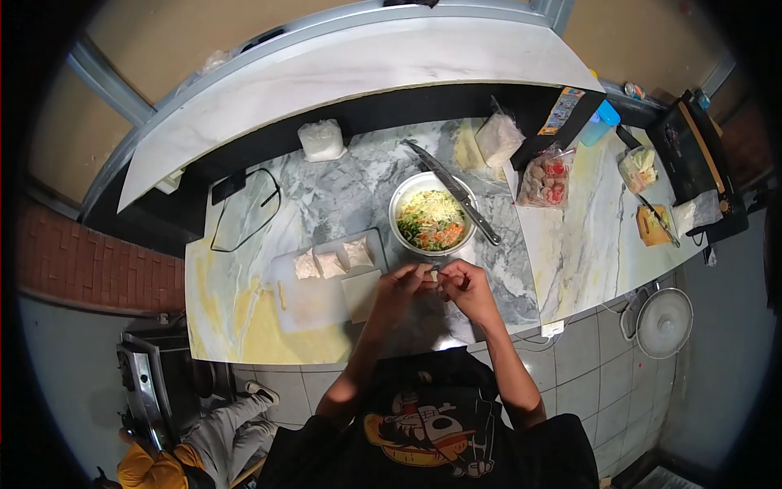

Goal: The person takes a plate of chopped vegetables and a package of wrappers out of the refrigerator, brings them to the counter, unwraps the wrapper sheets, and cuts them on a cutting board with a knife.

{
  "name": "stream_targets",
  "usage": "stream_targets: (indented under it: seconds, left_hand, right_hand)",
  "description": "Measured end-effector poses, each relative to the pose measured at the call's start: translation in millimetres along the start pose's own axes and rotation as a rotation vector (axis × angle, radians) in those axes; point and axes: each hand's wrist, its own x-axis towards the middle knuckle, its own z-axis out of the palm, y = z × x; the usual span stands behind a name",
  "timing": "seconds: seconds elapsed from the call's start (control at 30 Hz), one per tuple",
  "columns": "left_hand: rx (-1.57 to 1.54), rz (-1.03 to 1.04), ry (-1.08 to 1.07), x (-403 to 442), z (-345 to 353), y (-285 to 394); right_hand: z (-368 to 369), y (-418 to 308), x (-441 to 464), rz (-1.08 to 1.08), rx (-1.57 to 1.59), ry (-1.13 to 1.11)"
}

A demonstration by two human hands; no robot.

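My left hand [405, 281] and my right hand [466, 287] meet just below a white bowl [393, 231]. Their fingertips pinch a small pale piece [433, 275], mostly hidden by the fingers; its kind is unclear. The bowl holds chopped vegetables [432, 222] in green, orange and pale yellow. Across its right rim lies a knife [452, 187], black handle toward me. Left of my hands, a white cutting board [305, 306] carries three filled, folded wrappers [330, 265]. A flat square wrapper [361, 295] lies at the board's right side, close to my left wrist.
Bags of white powder [322, 140] and pale food [499, 138] stand at the back, and a bag with red-printed packaging [546, 178] sits right. Farther right are a small wooden board [653, 226] and a bagged vegetable [639, 169]. A person [204, 452] is at lower left.
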Motion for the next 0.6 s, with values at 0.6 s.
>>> stream_targets:
  seconds: [0.6]
  left_hand:
    - [0.034,0.143,-0.231,30.8,-2.1,2.4]
  right_hand:
    - [-7.2,-18.1,10.8,0.029,0.123,0.004]
